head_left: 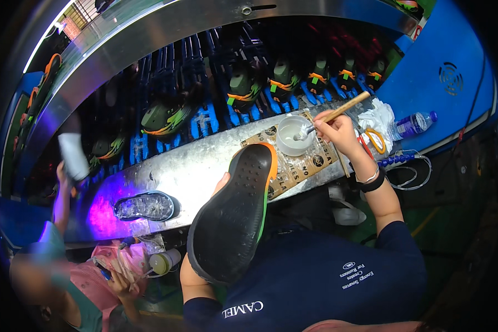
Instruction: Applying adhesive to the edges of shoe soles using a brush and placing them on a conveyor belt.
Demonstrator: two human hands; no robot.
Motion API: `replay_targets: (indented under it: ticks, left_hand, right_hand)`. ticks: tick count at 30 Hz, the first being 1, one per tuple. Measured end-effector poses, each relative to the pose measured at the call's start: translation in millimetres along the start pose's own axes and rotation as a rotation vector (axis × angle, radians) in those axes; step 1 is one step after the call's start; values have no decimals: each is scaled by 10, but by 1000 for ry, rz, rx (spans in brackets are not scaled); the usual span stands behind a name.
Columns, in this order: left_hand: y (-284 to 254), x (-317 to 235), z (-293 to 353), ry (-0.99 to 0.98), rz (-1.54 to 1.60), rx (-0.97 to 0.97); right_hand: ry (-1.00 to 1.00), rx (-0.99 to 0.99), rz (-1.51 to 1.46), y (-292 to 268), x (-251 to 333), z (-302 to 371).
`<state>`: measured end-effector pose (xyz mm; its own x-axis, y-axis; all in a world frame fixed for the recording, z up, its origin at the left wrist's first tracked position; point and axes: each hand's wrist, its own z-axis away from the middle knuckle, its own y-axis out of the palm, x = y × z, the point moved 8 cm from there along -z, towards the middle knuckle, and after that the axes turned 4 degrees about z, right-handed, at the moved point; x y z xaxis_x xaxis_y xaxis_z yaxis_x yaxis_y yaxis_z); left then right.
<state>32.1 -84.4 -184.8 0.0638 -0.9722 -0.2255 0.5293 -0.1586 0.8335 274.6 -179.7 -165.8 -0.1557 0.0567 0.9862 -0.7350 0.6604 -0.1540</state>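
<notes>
My left hand (222,182) holds a large shoe upper (227,221), its black underside turned up, with an orange and green edge along one side. Most of that hand is hidden behind the upper; part of it shows at the upper's left edge. Between the fingers of my right hand (340,134) is a brush (342,109) with a wooden handle. The brush's whitened head is inside a translucent round tub (293,145) of white liquid. The tub stands on a printed brown cardboard sheet (300,170) on the bench.
A shoe sole (145,206) lies on the metal bench (191,157). Behind it, several shoe uppers (169,117) sit on blue holders. White cloth (377,119), orange-handled scissors (376,141) and a bottle (414,125) are at right. Lower left, a co-worker (74,276) raises a pale object (73,156).
</notes>
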Motion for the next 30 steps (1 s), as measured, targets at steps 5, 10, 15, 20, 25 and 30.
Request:
replay_targets:
  ticks: [5,10,15,20,25,30]
  left_hand:
    - [84,120,-22,-45,20,39]
    - [64,157,-5,-58,15,55]
    - [84,149,4,-53,4,70]
    - [117,126,30,-52,-9,82]
    - [120,75,93,-38,-31,79]
    - [144,4,134,-2,-67,95]
  right_hand:
    - [-197,104,-31,280,428,262]
    - [-397,206,188,530,680,368]
    - [-589,184,284,630,857,397]
    - [-632,175,286,693,894,389]
    - [-646,113,330,640,864,392]
    - [-555,62,315,583,801,427]
